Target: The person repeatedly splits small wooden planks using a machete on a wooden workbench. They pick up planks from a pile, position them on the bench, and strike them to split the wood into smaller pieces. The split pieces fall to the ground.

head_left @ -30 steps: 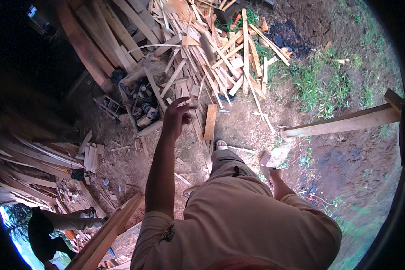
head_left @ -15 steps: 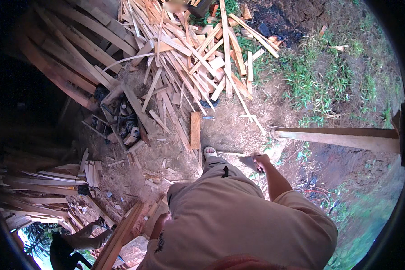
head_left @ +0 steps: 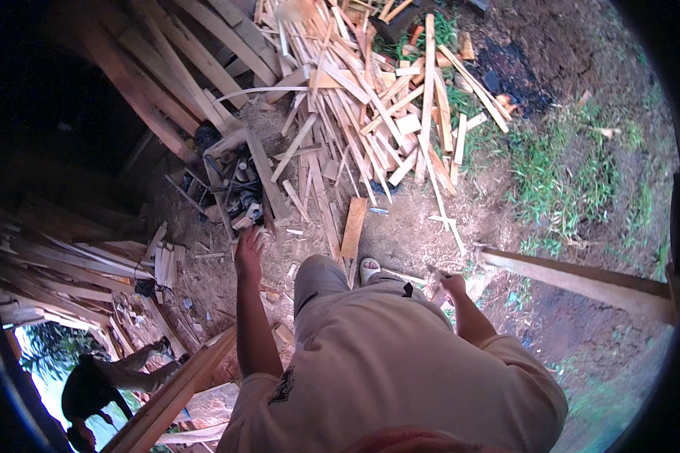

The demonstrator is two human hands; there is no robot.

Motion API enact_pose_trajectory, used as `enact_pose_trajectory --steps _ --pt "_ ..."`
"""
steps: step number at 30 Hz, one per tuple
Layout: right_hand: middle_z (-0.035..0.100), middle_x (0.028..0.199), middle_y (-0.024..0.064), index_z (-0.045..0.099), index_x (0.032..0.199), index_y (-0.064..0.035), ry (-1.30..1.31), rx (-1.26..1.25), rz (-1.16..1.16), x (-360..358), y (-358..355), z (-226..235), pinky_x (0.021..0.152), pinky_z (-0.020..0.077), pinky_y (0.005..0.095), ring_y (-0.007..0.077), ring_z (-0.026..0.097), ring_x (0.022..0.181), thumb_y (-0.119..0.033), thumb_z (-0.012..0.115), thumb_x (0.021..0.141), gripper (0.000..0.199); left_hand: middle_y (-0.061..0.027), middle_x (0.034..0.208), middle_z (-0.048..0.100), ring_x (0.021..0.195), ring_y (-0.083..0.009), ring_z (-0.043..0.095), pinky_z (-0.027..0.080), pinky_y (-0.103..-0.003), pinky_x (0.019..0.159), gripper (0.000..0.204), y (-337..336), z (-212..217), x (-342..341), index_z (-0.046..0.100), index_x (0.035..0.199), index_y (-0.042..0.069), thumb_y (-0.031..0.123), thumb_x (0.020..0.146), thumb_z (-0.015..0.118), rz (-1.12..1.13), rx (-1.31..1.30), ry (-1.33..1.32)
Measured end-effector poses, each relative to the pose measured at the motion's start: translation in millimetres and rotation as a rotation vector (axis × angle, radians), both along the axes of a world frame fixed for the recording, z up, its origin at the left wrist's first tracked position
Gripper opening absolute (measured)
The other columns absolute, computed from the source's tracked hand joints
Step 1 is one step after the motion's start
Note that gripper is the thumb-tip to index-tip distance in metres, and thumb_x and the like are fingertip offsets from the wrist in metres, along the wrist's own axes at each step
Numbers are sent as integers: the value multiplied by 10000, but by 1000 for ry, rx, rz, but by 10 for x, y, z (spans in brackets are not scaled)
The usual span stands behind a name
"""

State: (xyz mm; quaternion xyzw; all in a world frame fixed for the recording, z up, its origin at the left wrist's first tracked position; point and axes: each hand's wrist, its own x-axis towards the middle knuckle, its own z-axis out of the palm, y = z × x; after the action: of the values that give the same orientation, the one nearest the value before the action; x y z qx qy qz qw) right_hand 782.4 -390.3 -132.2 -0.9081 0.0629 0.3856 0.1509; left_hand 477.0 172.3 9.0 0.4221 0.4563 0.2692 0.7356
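My left hand [head_left: 249,251] reaches out ahead with its fingers spread and nothing in it. Just beyond its fingertips is a low wooden box [head_left: 261,170] of dark, jumbled items, too cluttered to name. My right hand [head_left: 452,285] is closed around a flat-bladed hand tool [head_left: 439,297], held low at my right side. Its exact kind is hard to make out. Between my hands, a short flat board [head_left: 353,226] lies on the ground ahead of my sandalled foot [head_left: 369,266].
A large heap of offcuts [head_left: 385,113] spreads ahead. Long planks [head_left: 166,75] lean at the far left, and more lumber [head_left: 75,264] is stacked at left. A wooden post [head_left: 574,279] stands at right. Another person [head_left: 102,385] bends at lower left, beside long boards [head_left: 181,385].
My left hand has come up from beside my body and stretched forward toward the box. The view has shifted, and my left leg has moved forward. The tool has turned in my right hand.
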Motion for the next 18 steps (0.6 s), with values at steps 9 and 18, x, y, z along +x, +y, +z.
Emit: enact_pose_trajectory --steps 9,18 --pt "566 563 98 651 759 9 252 27 -239 -220 224 588 376 408 396 216 534 415 -179 750 913 262 -147 1377 580 1274 -267 515 356 -444 1102 516 -673 -1406 -1273 542 1418 42 413 1061 504 -710 53 840" --pt "585 533 120 644 660 15 -93 25 -254 -358 611 758 383 424 420 239 552 383 -259 728 927 391 -191 1193 650 1057 -318 606 459 -470 945 483 -88 -1391 -2090 590 1316 15 411 1046 533 -985 -476 1093"
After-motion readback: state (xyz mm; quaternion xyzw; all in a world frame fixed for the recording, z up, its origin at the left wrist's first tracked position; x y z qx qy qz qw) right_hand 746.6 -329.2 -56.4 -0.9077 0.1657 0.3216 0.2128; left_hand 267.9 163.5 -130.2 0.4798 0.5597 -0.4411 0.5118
